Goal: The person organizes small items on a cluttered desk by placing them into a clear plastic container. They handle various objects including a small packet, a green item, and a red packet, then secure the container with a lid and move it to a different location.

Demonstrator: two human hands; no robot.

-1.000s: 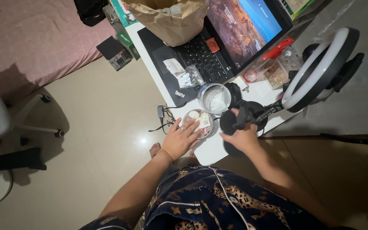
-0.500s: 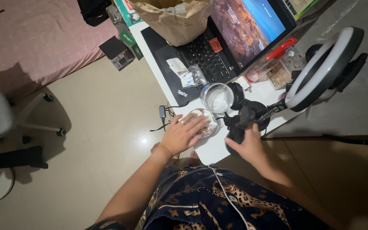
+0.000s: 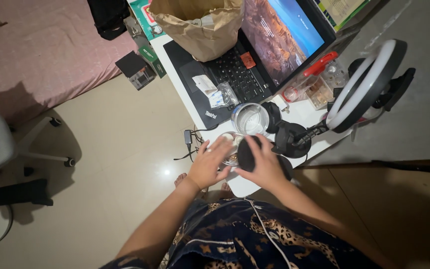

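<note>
A small round clear container with pale food pieces stands near the front edge of the white table. My left hand lies over its left side, fingers spread on the rim. My right hand grips a round black lid and holds it tilted against the container's right edge, partly covering it. Behind them stands a second clear round container, uncovered.
A black ring-light base and the white ring light stand to the right. Behind are an open laptop, a brown paper bag and small clear jars. Cables hang off the table's left edge above the tiled floor.
My right hand has carried the black lid leftward from beside the light base onto the food container. My left hand has stayed on the container.
</note>
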